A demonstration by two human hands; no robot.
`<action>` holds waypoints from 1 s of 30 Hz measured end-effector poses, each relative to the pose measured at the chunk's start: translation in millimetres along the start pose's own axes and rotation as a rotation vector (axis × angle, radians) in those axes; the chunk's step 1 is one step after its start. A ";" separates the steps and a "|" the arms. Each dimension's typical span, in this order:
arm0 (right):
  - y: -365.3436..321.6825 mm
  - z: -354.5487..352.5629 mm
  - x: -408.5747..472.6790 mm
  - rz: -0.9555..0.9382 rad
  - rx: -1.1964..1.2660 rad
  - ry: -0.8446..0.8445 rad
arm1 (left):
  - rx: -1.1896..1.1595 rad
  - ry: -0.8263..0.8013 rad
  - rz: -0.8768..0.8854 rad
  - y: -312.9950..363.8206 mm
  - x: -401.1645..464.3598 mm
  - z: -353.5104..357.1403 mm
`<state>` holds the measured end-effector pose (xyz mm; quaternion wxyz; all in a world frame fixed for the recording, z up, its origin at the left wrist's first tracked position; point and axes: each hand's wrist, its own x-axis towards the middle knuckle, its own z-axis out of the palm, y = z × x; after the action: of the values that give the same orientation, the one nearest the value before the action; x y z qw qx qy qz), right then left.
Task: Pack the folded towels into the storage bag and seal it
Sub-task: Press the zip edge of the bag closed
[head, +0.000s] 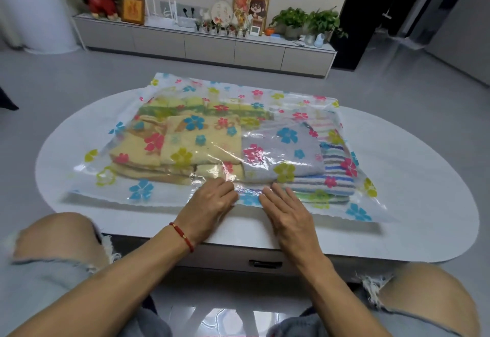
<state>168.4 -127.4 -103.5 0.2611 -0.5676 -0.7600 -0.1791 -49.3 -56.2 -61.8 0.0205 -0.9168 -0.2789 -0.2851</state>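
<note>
Sealing step: towels (201, 140) inside bag (138, 190); left hand (209, 204) and right hand (285, 208) flat, pressing near-edge seal, gripping nothing. Next: press outward toward corners.

No text, label, brand or number can be read; the tall orange framed poster (252, 2) on the far wall bears marks too blurred to make out.

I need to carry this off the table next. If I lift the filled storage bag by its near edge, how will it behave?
The storage bag is thin, crinkled film, so its edge will probably fold rather than lift the load. The folded towels lie in separate stacks and may slide together and sag. The glossy film looks slippery; both hands underneath seem safer.
</note>
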 end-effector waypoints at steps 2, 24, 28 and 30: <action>2.1 -0.9 -3.8 0.016 0.011 0.006 | 0.011 -0.004 -0.008 -8.7 -10.0 -7.3; -121.5 49.2 69.2 -0.045 0.064 -0.029 | 0.114 -0.097 -0.092 -81.2 -71.9 -65.0; -123.8 59.7 57.2 -0.036 0.093 -0.007 | 0.198 -0.187 -0.097 -114.2 -98.3 -96.5; -125.0 61.4 54.6 -0.024 0.110 -0.001 | 0.245 -0.230 -0.133 -129.8 -109.7 -112.2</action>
<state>25.0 -87.0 -116.8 0.2893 -0.5433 -0.7756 -0.1397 -249.3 -23.6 -42.2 0.0809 -0.9135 -0.3721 -0.1430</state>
